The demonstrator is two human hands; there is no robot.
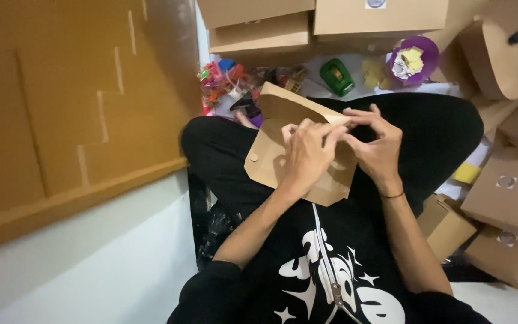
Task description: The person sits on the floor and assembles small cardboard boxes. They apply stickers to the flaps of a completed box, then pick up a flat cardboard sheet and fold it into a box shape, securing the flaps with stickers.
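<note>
Your left hand (308, 157) lies flat on a brown card blank (289, 150) that rests on your lap, fingers spread and pressing it down rather than clenched. Your right hand (376, 150) pinches the blank's upper right edge between thumb and fingertips, where a flap is being bent over.

State of the work, as judged from the blank: one flap at the top stands raised and creased. The lower part is still flat, and a small round tab at the left edge is not tucked in. No walls are locked, so the folding looks early, with most of the shaping left.

Surroundings: finished boxes (508, 192) of the same brown card are stacked to your right, and more lie at the top of the view. On the floor past your knees sit a green tape holder (336, 76), a purple dish (415, 60) holding paper scraps, and a heap of coloured bits (220, 81). A brown panel (73, 102) fills the left side.
</note>
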